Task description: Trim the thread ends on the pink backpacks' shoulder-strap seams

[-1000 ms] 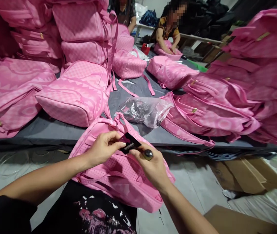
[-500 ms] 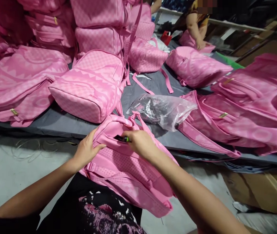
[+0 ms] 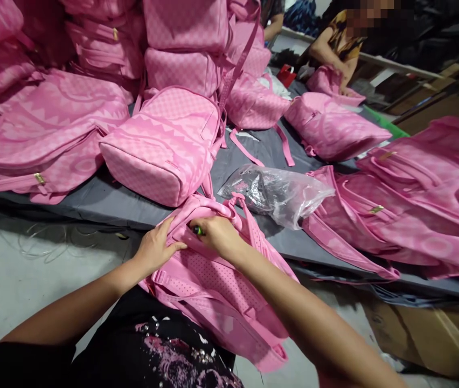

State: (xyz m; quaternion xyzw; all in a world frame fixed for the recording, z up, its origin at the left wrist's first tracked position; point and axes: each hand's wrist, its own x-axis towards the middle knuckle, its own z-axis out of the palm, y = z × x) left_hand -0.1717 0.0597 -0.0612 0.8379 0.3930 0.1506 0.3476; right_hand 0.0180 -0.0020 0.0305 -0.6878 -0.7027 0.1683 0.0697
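Note:
A pink backpack (image 3: 217, 269) leans against the table edge and my lap, its dotted back panel and straps facing up. My left hand (image 3: 159, 245) pinches its upper left edge, thumb on the panel. Near the top of the panel, my right hand (image 3: 215, 234) is closed around a small black-and-green tool (image 3: 198, 230). Most of that tool is hidden by my fingers, so its kind is unclear. Just beyond lies a clear plastic bag (image 3: 278, 194) with dark contents.
Pink backpacks are stacked at the back left, with one backpack (image 3: 165, 145) lying close in front. More backpacks (image 3: 411, 199) lie at the right on the grey table (image 3: 80, 199). Across it, a person's arms (image 3: 334, 59) handle a pink piece. A cardboard box (image 3: 423, 334) sits below right.
My right hand has shifted slightly left along the panel, and the tool's dark end is now less visible. The whole view has moved a little. My left hand keeps its hold.

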